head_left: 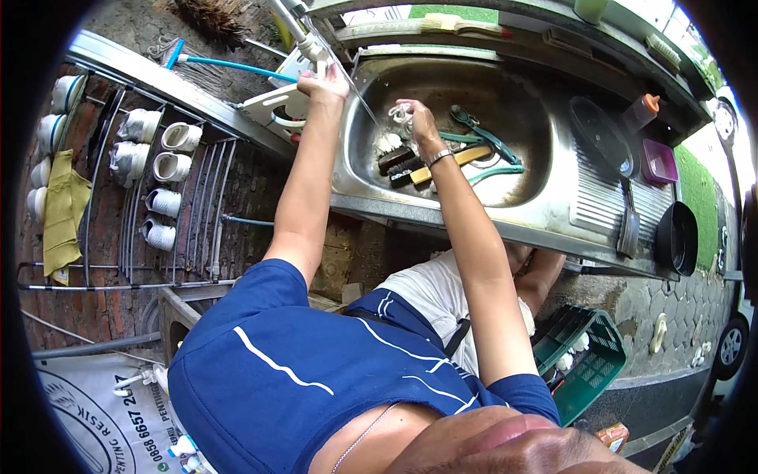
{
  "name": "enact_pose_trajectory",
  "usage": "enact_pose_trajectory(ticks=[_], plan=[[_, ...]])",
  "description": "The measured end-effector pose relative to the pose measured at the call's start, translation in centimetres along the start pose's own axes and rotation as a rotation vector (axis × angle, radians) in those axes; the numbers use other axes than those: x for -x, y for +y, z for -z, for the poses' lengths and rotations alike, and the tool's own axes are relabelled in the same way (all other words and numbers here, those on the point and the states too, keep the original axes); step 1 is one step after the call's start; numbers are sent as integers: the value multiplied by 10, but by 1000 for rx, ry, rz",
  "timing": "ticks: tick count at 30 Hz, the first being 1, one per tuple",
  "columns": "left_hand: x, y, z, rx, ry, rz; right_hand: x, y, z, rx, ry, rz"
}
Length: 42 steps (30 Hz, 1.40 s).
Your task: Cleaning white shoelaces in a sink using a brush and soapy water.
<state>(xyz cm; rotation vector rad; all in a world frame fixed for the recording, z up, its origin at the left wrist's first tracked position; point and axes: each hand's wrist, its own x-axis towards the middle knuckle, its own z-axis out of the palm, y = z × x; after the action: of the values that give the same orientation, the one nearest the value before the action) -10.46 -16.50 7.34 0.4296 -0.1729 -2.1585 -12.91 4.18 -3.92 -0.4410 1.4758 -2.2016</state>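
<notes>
My left hand (325,84) is closed around the white tap (314,54) at the sink's left end. A thin stream of water runs from there toward the steel sink basin (525,170). Over the basin, my right hand (422,126) is closed on a bunch of white shoelaces (401,114); its fingertips pinch the cords. Below that hand lie a dark-bristled brush (395,160), a yellow-handled brush (450,166) and teal-handled tools (485,134). Some white material rests beside them, too small to identify.
Right of the basin, the drainboard (596,209) holds a dark tray (600,134), a purple container (659,161), a brush (628,221) and a black bowl (677,237). A shoe rack (209,201) stands left. Another person (434,288) is by the sink, near a green crate (592,371).
</notes>
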Motion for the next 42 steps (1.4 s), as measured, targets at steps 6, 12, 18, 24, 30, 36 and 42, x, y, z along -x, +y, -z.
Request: enact_pose_trajectory(ticks=[6, 12, 18, 24, 30, 36, 42], plan=[[86, -30, -21, -786, -356, -555, 41, -33, 48, -247, -35, -95], [157, -68, 75, -1532, -820, 92, 59, -41, 45, -63, -53, 140], [149, -41, 85, -1624, -805, 67, 82, -58, 63, 854, 243, 198], [107, 9, 86, -1593, -756, -53, 109, -76, 81, 1206, 364, 106], [93, 37, 80, -1778, -630, -186, 118, -74, 102, 1201, 565, 285], [65, 56, 88, -1566, -440, -275, 124, -87, 125, 1071, 938, 609], [37, 95, 85, -1053, -177, -54, 152, -120, 160, 825, 1112, 704]])
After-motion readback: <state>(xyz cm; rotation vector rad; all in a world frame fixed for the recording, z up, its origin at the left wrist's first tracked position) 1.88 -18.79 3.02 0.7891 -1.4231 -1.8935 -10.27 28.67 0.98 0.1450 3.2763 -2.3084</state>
